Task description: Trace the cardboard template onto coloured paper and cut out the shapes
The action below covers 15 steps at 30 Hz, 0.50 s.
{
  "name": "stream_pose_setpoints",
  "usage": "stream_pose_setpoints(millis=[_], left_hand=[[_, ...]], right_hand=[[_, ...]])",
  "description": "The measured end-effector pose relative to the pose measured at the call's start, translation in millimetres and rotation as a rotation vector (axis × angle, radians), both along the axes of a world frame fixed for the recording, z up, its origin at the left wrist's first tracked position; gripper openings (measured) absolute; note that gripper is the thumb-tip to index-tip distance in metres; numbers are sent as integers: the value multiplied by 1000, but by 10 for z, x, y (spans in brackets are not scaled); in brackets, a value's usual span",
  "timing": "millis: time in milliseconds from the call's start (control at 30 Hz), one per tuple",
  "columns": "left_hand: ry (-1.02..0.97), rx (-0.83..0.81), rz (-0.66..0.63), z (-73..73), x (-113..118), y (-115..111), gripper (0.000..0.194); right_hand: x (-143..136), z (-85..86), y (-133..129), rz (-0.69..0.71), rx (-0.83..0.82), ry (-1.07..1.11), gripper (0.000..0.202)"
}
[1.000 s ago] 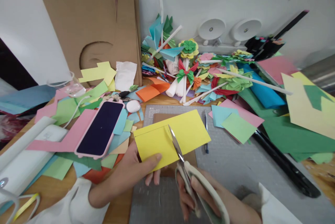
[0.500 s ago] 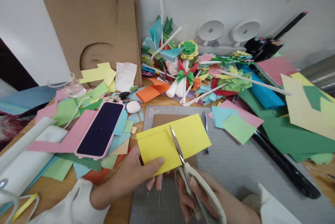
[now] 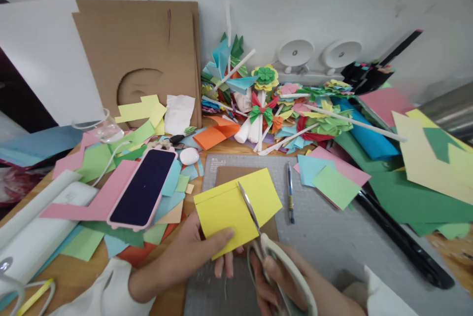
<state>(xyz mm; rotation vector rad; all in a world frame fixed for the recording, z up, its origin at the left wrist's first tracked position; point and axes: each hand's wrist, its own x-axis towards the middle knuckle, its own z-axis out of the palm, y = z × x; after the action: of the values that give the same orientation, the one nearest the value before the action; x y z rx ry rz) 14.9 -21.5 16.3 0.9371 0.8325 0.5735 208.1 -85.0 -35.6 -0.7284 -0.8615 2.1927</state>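
Observation:
My left hand pinches a yellow sheet of paper at its lower left, thumb on top and fingertips beneath. A thin dark line runs along the sheet's upper left edge. My right hand is wrapped round the pale handles of a pair of scissors. Their blade lies across the middle of the sheet, its tip close to the top edge. Right of the blade, the yellow paper slants away from the rest. Under the sheet lie a brown piece of card and a grey cutting mat.
A phone rests on coloured scraps at the left. Paper flowers and white sticks lie along the wall. A pen is on the mat, with a black bar-shaped tool farther right. Cardboard leans at the back left.
The yellow paper right of the blade has swung down and looks shorter. The scissors remain across the sheet, in my right hand. The whole view has shifted slightly, with the background lower.

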Motion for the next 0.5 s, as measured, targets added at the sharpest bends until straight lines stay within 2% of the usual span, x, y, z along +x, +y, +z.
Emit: stream_pose_setpoints(millis=[200, 333, 433, 500], left_hand=[[6, 8, -5, -26, -14, -23, 33], [46, -20, -21, -54, -93, 11, 38], [74, 10, 104, -50, -206, 121, 36], [100, 124, 175, -26, -281, 214, 34]], right_hand=[[9, -85, -22, -20, 26, -50, 37], [39, -5, 39, 1, 35, -62, 38], [57, 62, 81, 33, 45, -98, 41], [62, 56, 84, 50, 44, -139, 43]])
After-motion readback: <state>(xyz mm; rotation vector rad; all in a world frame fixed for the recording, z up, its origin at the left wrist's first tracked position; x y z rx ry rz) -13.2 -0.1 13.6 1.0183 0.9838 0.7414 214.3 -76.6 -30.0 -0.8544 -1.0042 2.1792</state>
